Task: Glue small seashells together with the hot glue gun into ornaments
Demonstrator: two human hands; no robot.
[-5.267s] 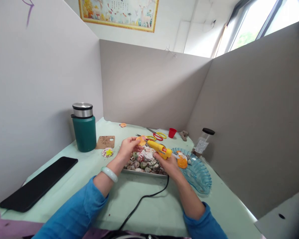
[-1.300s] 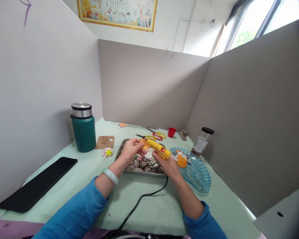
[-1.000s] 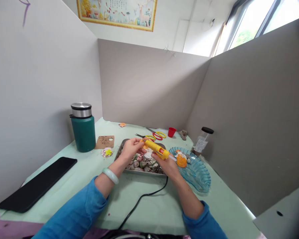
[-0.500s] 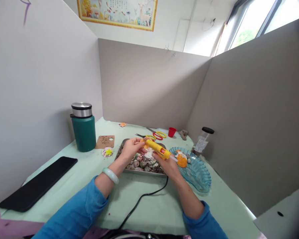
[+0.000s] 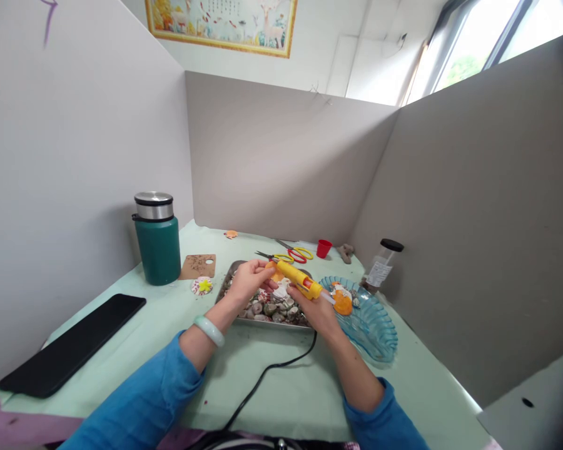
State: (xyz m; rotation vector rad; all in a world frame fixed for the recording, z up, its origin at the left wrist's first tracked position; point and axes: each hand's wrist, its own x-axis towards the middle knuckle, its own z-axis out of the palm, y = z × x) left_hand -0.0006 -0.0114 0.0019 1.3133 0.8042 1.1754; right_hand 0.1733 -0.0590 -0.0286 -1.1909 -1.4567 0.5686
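Note:
My right hand is wrapped round a yellow glue gun, a clear glue stick poking out of its back end. Its nozzle points left at a small orange piece, perhaps a shell or felt cut-out, which my left hand pinches between thumb and fingers. Whether the nozzle touches the piece I cannot tell. Both hands are above a metal tray of small shells. From the gun's side a black cord runs down to the table's front edge.
At the right lies a blue scalloped plate with orange and white pieces. Scissors and a red cup are behind the tray. A green flask, a brown card, a decorated disc and a black mat are left; a jar leans right.
Hardly anything differs. The glue gun has shifted very slightly to the right, its nozzle still at the orange piece; both hands keep their grip.

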